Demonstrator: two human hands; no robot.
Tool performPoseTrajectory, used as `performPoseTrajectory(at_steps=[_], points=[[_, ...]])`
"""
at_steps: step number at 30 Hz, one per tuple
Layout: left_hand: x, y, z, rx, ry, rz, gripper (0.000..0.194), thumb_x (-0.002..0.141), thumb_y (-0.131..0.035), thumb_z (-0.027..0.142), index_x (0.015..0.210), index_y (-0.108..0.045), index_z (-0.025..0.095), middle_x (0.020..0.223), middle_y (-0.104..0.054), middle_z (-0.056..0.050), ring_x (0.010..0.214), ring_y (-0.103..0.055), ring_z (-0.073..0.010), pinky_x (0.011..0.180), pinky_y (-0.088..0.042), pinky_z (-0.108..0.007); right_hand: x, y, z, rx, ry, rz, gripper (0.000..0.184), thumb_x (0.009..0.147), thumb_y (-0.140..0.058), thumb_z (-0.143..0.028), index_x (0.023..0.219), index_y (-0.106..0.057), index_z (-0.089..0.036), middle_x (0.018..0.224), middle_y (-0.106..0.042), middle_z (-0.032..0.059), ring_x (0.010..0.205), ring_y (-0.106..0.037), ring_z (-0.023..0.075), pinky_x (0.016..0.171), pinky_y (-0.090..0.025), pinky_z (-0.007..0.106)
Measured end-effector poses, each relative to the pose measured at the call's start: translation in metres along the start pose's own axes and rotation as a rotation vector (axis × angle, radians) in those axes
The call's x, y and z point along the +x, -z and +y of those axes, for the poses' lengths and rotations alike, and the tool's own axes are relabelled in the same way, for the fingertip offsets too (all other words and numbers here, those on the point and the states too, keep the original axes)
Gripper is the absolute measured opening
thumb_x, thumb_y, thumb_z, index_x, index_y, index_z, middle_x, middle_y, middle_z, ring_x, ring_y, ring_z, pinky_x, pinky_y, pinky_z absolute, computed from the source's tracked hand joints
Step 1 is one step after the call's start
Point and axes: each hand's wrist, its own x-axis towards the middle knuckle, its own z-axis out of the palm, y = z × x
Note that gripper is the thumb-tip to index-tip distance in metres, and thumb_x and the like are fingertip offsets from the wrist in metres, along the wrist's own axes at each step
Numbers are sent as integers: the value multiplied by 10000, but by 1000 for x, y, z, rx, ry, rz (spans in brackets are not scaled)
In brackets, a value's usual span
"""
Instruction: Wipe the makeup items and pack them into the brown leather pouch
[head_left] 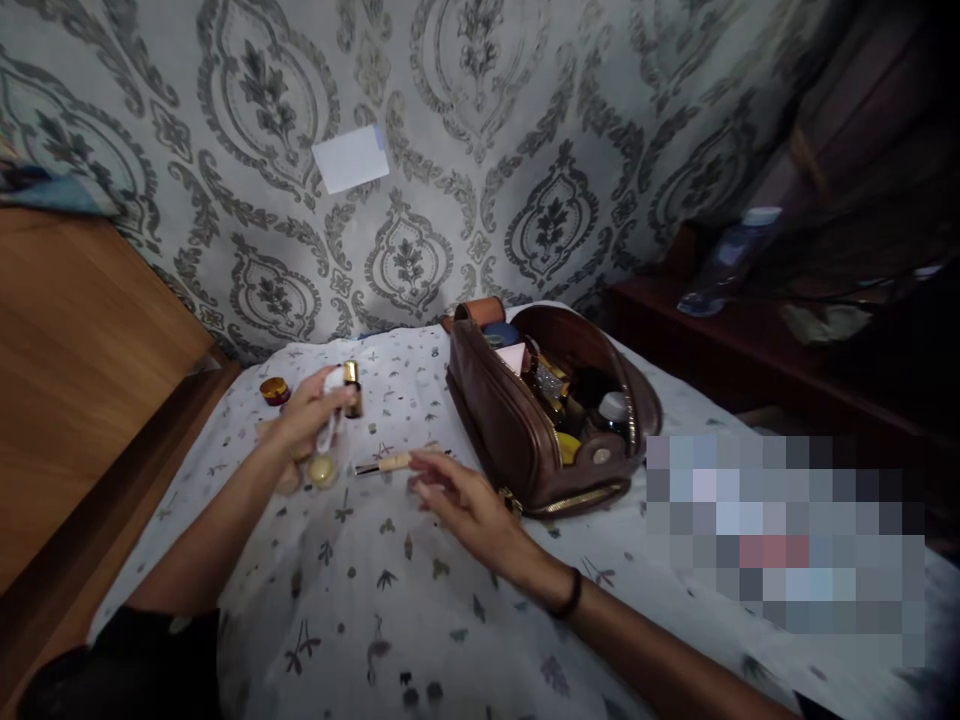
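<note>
My left hand (309,418) is closed around a small white item (328,432), mostly hidden by the fingers. At its fingertips is a small dark bottle with a gold cap (352,375); whether the hand grips this bottle too, I cannot tell. Just below lies a round pale-yellow jar or lid (322,471). My right hand (474,508) has its fingers stretched out and apart, the tips at the right end of a slim beige tube (390,462) lying on the patterned sheet. Right of that hand stands an unzipped brown leather bag (495,415) packed with bottles and cosmetics.
A dark red and gold round container (275,390) sits at the left of the white sheet (360,600). A wooden panel (97,370) borders the left side. On a dark reddish surface at right stands a clear bottle (724,265). Patterned wallpaper (480,150) rises behind.
</note>
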Motion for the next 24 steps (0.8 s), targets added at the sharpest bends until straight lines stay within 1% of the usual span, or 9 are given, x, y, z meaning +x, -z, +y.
performPoseTrajectory(at_steps=[3,6,8,10,14,16,18,20,24], points=[[-56,-60,12,-376,122,-148,487,711,-781,475,1061,-612,182,794,-651,4,642,-580,-141,589,-464,-241,2,-12,13,247,-22,26,540,913,-604,-436,1396,-464,-238,1409,-533,128,1220,-592,221,914,-575,375],[-90,-91,10,-357,71,-174,393,787,-729,517,964,-636,179,808,-647,-8,695,-588,-145,618,-480,-240,-1,-18,21,383,-78,50,522,863,-662,-488,1290,-514,-227,1211,-608,85,1037,-642,194,772,-602,314],[-97,-92,6,-276,41,-146,405,832,-666,570,907,-660,173,767,-623,-9,662,-558,-136,565,-450,-227,-3,-18,24,422,-128,85,446,823,-702,-508,1120,-570,-202,999,-617,36,844,-651,158,660,-569,262],[-98,-84,3,-257,70,-67,444,859,-612,612,929,-671,178,698,-580,9,584,-508,-120,495,-406,-217,-5,-17,27,447,-163,112,415,795,-728,-523,986,-569,-192,899,-579,4,731,-635,128,584,-513,225],[-94,-73,4,-421,187,205,439,873,-623,569,1161,-600,239,694,-548,43,514,-483,-103,440,-380,-202,-7,-16,23,404,-164,75,436,784,-730,-562,930,-543,-196,871,-544,-12,649,-606,106,485,-417,201],[-94,-77,6,-550,201,252,422,887,-608,542,1189,-565,250,797,-597,21,600,-570,-119,505,-455,-213,-8,-18,20,329,-128,24,444,795,-714,-583,944,-548,-199,820,-520,-25,626,-569,103,475,-396,207],[-99,-87,7,-626,176,215,436,920,-542,546,1245,-535,255,958,-647,-20,788,-657,-157,650,-534,-249,-10,-19,17,258,-91,-10,457,813,-695,-596,994,-566,-196,785,-508,-30,626,-522,100,498,-391,212],[-109,-95,7,-586,90,92,518,925,-534,533,1366,-474,269,1153,-656,-55,1030,-665,-205,840,-551,-304,-12,-19,17,241,-89,-33,482,822,-673,-625,1009,-573,-192,742,-503,-38,595,-472,94,501,-379,218],[-126,-93,1,-379,-133,-219,807,844,-665,421,1550,-304,270,1463,-534,-82,1356,-495,-300,1105,-431,-409,-10,-14,16,388,-169,-63,497,785,-688,-664,848,-559,-189,655,-476,-56,493,-422,74,451,-337,222]])
